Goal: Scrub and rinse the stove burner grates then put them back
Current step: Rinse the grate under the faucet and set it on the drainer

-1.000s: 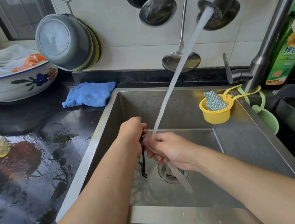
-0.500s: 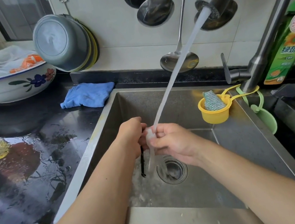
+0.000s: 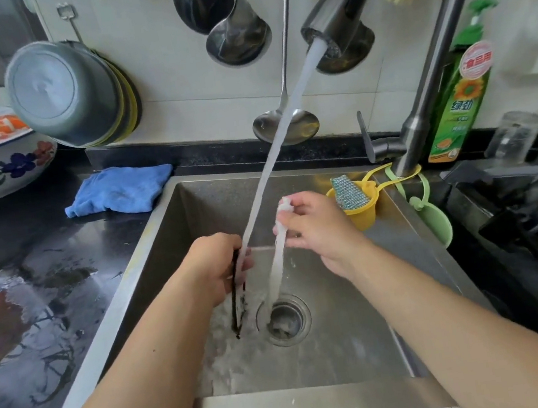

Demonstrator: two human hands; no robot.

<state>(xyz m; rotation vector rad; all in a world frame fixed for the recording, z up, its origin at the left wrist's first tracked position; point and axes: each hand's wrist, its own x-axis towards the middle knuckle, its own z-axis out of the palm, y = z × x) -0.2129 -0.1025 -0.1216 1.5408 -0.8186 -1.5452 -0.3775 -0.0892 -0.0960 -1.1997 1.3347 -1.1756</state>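
Observation:
Over the steel sink (image 3: 363, 394), my left hand (image 3: 216, 266) grips a thin black burner grate (image 3: 235, 308) that hangs down edge-on, mostly hidden by the hand. Water from the tap spout (image 3: 342, 10) strikes it at my fingers. My right hand (image 3: 316, 228) is up and to the right, apart from the grate, pinching a white wet cloth (image 3: 279, 250) that dangles toward the drain (image 3: 285, 319).
A yellow cup with a scrub pad (image 3: 351, 199) hangs at the sink's right rim beside a green holder (image 3: 432, 219). A blue cloth (image 3: 120, 190) lies on the wet black counter (image 3: 33, 306). Ladles (image 3: 284, 125) hang on the wall; a detergent bottle (image 3: 459, 90) and the stove (image 3: 534, 229) stand at right.
My right hand has lifted away from the grate, up and to the right, drawing the white cloth with it. The water stream now falls on my left hand's side.

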